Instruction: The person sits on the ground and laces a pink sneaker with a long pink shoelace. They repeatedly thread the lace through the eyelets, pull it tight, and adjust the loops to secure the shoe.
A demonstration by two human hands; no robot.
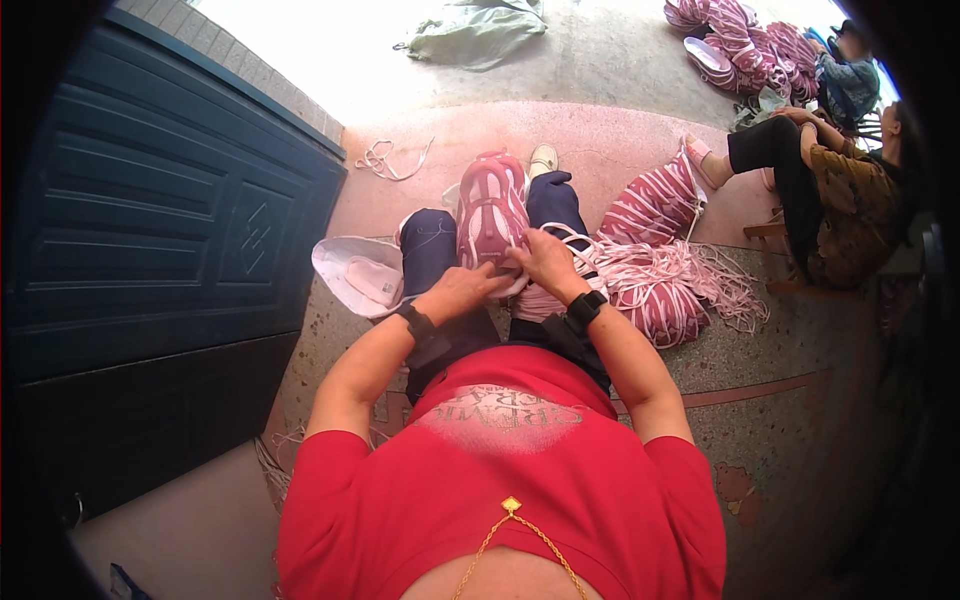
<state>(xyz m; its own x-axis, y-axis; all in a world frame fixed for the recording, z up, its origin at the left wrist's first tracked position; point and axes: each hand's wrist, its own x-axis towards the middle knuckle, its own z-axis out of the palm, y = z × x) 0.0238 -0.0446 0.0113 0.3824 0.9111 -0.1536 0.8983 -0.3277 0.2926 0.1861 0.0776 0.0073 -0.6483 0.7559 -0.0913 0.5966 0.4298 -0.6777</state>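
A pink and white shoe upper (488,205) lies lengthwise between my knees. My left hand (468,284) is closed on its near end, with fingertips bent inward. Close beside it, my right hand (548,262) pinches the same near end; the two sets of fingertips almost meet. Whatever small part lies between the fingertips is hidden. Pale pink shoelaces (640,270) spread in a loose heap just right of my right hand, over a bundle of pink and white uppers (668,312).
Left of my knee sits a white shallow container (340,262) with a pale pink piece (374,280). A dark blue panelled door (190,190) stands left. Another bundle (655,205) lies right, near a seated person (850,200). Loose cord (395,160) and a pale green sack (480,35) lie ahead.
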